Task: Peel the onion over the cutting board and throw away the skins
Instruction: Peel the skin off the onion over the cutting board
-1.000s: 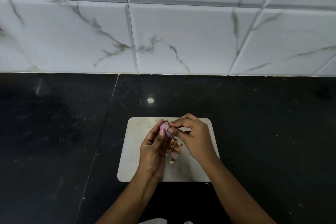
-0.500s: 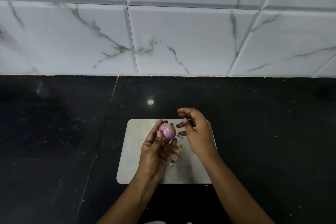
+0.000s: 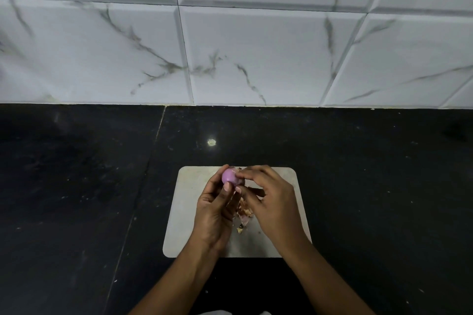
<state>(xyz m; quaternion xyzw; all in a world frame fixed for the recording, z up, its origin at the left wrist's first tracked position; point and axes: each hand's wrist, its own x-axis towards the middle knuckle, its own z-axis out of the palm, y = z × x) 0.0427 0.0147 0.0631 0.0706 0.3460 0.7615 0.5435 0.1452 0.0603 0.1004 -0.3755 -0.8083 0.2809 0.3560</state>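
Observation:
A small pink-purple onion (image 3: pixel 231 177) is held above the pale cutting board (image 3: pixel 184 212) in the fingertips of my left hand (image 3: pixel 213 212). My right hand (image 3: pixel 271 202) has come up against the onion's right side, its fingers curled and pinching at the onion's top edge, where a bit of skin shows. A small heap of brown and pink skins (image 3: pixel 244 212) lies on the board between my two hands, partly hidden by them.
The board lies on a black stone counter (image 3: pixel 76 199) with a seam running down its left part. A white marbled tile wall (image 3: pixel 230 46) rises behind the counter. Small crumbs dot the counter.
Half a second ago my right hand was lifted away from the onion with fingers spread; now it is back against the onion, pinching at its top. My left hand kept hold of the onion.

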